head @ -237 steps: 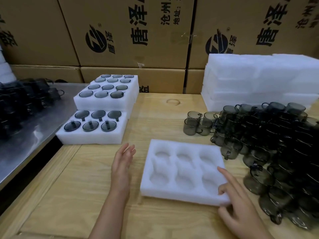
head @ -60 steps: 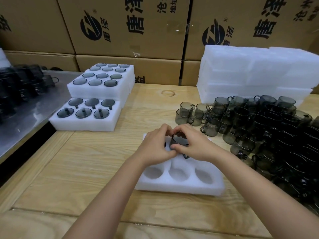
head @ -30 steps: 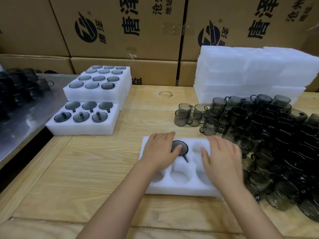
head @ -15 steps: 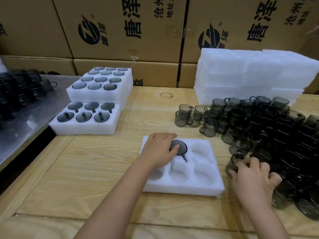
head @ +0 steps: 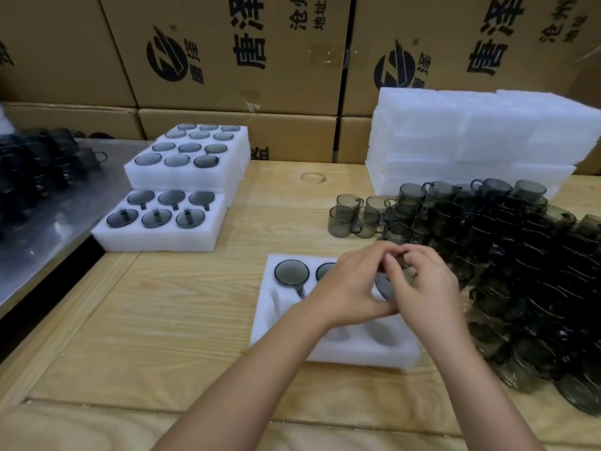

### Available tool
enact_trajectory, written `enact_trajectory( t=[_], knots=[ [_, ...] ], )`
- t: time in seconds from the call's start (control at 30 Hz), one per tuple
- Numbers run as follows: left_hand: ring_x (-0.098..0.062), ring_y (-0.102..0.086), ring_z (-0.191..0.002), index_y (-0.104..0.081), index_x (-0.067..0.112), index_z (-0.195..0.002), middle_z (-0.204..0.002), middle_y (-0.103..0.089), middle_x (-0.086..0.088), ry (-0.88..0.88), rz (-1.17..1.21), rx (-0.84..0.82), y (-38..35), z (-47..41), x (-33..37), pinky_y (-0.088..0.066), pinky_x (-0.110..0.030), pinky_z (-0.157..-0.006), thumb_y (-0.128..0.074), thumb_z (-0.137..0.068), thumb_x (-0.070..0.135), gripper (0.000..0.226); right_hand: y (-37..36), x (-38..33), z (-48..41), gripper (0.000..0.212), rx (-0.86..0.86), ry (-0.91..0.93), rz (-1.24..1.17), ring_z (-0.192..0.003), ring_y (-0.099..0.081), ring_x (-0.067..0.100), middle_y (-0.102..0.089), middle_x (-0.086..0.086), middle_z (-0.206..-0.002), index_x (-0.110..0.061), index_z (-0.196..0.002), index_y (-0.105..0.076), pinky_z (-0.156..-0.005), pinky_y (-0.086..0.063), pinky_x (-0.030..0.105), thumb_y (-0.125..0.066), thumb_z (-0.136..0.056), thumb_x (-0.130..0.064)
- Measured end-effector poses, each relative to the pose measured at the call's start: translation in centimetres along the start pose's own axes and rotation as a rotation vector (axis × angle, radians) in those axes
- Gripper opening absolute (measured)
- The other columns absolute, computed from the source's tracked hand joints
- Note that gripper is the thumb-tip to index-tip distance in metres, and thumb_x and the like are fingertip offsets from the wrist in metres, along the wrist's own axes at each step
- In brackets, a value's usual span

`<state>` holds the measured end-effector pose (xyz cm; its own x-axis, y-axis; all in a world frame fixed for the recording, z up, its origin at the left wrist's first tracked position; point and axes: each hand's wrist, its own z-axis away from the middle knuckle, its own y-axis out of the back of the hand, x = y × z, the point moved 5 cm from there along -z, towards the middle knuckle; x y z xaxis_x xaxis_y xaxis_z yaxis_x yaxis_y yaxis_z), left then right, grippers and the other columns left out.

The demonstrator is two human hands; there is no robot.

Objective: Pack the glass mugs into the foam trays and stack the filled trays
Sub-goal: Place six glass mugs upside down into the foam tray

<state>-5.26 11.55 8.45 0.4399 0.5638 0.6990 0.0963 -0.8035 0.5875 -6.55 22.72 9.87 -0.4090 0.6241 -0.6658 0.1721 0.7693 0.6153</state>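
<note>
Left hand (head: 349, 289) and right hand (head: 424, 288) together pinch a tilted mug (head: 384, 285) over the foam tray (head: 361, 357).

I look over a pale wooden desk (head: 195, 320) of grained planks; brown cardboard boxes (head: 97, 50) with black print stack wall-like behind it; a steel desk (head: 48, 242) adjoins its left edge.

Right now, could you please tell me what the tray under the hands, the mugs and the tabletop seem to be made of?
The tray looks like white matte foam, probably polyethylene, with soft rounded pockets. The mugs look like smoky grey glass, glossy: see-through, with glinting rims. The tabletop looks like pale wood, seemingly unvarnished, with its grain lines showing.
</note>
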Motion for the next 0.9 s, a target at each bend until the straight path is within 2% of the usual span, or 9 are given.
enact_trajectory(
  t=[0.17, 0.23, 0.33, 0.4, 0.47, 0.57, 0.7, 0.83, 0.9],
  knots=[
    [-0.002, -0.054, -0.114, -0.045, 0.026, -0.126, -0.122, -0.06, 0.005, 0.155, 0.107, 0.029, 0.9, -0.4, -2.3, -0.043, -0.016, -0.087, -0.078, -0.077, 0.023, 0.06, 0.3, 0.7, -1.9, 0.008, -0.231, -0.057, -0.198, -0.101, -0.055, 0.004, -0.061, -0.016, -0.107, -0.025, -0.096, -0.063, -0.089, -0.043, 0.029, -0.062, -0.088, -0.024],
    [-0.005, -0.051, -0.119, -0.042, 0.027, -0.13, -0.128, -0.057, 0.005, 0.201, 0.136, 0.003, 1.0, -0.5, -3.0, -0.045, -0.022, -0.086, -0.073, -0.082, 0.018, 0.058, 0.6, 1.3, -2.5, 0.028, -0.294, -0.084, -0.24, -0.103, -0.057, 0.005, -0.062, -0.012, -0.109, -0.025, -0.11, -0.058, -0.091, -0.044, 0.03, -0.067, -0.084, -0.02],
    [-0.015, -0.047, -0.127, -0.039, 0.022, -0.137, -0.132, -0.056, 0.002, 0.18, 0.079, -0.056, 0.5, -0.7, -3.4, -0.045, -0.036, -0.094, -0.064, -0.088, 0.011, 0.056, 0.9, 1.7, -3.6, 0.044, -0.266, -0.045, -0.104, -0.09, -0.055, -0.006, -0.062, -0.011, -0.106, -0.026, -0.122, -0.055, -0.079, -0.041, 0.014, -0.07, -0.081, -0.019],
    [-0.02, -0.042, -0.129, -0.036, 0.024, -0.141, -0.133, -0.054, 0.003, 0.196, 0.017, -0.098, 0.1, -0.8, -3.6, -0.041, -0.043, -0.099, -0.062, -0.089, 0.014, 0.059, 0.4, 2.0, -4.0, 0.039, -0.28, -0.038, -0.045, -0.082, -0.055, -0.007, -0.063, -0.01, -0.101, -0.027, -0.119, -0.061, -0.063, -0.04, 0.005, -0.071, -0.081, -0.022],
    [-0.006, -0.037, -0.122, -0.031, 0.027, -0.145, -0.135, -0.053, 0.004, 0.193, -0.065, -0.129, -0.1, -0.7, -3.9, -0.029, -0.042, -0.107, -0.059, -0.091, 0.017, 0.061, -0.2, 2.7, -4.1, 0.027, -0.263, -0.061, -0.049, -0.068, -0.059, -0.002, -0.065, -0.009, -0.089, -0.025, -0.11, -0.067, -0.055, -0.042, 0.006, -0.069, -0.083, -0.02],
    [0.014, -0.036, -0.092, -0.028, 0.025, -0.147, -0.131, -0.056, -0.001, 0.17, -0.118, -0.132, 0.1, -0.5, -4.5, -0.024, -0.037, -0.107, -0.053, -0.094, 0.012, 0.06, -1.0, 3.8, -4.2, 0.013, -0.192, -0.169, -0.123, -0.056, -0.064, 0.008, -0.065, -0.01, -0.078, -0.025, -0.094, -0.069, -0.063, -0.056, 0.027, -0.065, -0.086, -0.014],
    [-0.021, -0.048, -0.088, -0.032, 0.025, -0.145, -0.124, -0.057, -0.007, 0.208, -0.13, -0.159, 0.0, -0.5, -5.1, -0.042, -0.038, -0.089, -0.052, -0.094, 0.011, 0.057, -2.1, 5.0, -4.1, 0.015, -0.128, -0.23, -0.067, -0.06, -0.067, 0.016, -0.068, -0.003, -0.085, -0.02, -0.096, -0.069, -0.061, -0.05, 0.022, -0.061, -0.087, -0.01],
    [-0.022, -0.048, -0.108, -0.033, 0.027, -0.144, -0.13, -0.055, -0.002, 0.178, -0.179, -0.148, -0.1, -0.4, -5.2, -0.036, -0.033, -0.096, -0.06, -0.091, 0.016, 0.061, -2.3, 4.1, -4.1, 0.02, -0.079, -0.084, 0.084, -0.079, -0.058, 0.015, -0.069, 0.002, -0.093, -0.012, -0.1, -0.071, -0.072, -0.037, 0.02, -0.059, -0.086, -0.005],
    [-0.022, -0.052, -0.107, -0.036, 0.028, -0.14, -0.132, -0.056, 0.001, 0.191, -0.158, -0.139, -0.1, -0.5, -5.2, -0.036, -0.028, -0.092, -0.064, -0.088, 0.016, 0.061, -2.5, 3.7, -4.1, 0.022, -0.087, -0.015, 0.145, -0.086, -0.06, 0.022, -0.068, 0.006, -0.099, -0.008, -0.1, -0.071, -0.077, -0.04, 0.024, -0.057, -0.084, -0.001]
  ],
)
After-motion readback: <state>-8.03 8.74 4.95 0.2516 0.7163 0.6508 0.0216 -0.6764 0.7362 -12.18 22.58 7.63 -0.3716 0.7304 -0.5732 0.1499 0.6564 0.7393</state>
